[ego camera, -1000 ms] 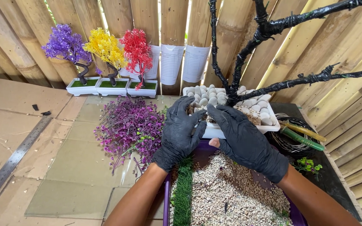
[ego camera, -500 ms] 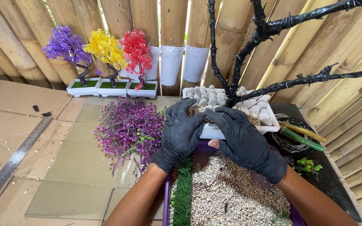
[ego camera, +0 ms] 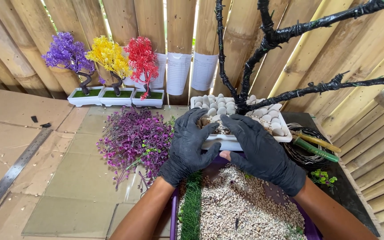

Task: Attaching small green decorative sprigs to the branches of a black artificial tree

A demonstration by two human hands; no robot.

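Observation:
Both hands wear black gloves. My left hand (ego camera: 190, 146) and my right hand (ego camera: 263, 153) rest side by side on the near rim of a white rectangular pot (ego camera: 227, 143), fingers spread over the gravel and white pebbles inside it. A black wire-wrapped bare tree (ego camera: 263, 49) rises from the pot. Under my wrists sits a purple tray (ego camera: 174, 209) filled with small gravel (ego camera: 241, 209), with a strip of artificial grass (ego camera: 192, 204) along its left side.
A bunch of purple artificial foliage (ego camera: 134, 140) lies left of the pot. Three small finished trees, purple (ego camera: 67, 53), yellow (ego camera: 108, 55) and red (ego camera: 142, 58), stand by the bamboo wall. A metal ruler (ego camera: 10, 175) lies far left. Wire coil (ego camera: 303, 149) and tools (ego camera: 316, 146) lie right.
Both hands have shifted slightly over the pot's near edge, pressing at the gravel; nothing else has moved.

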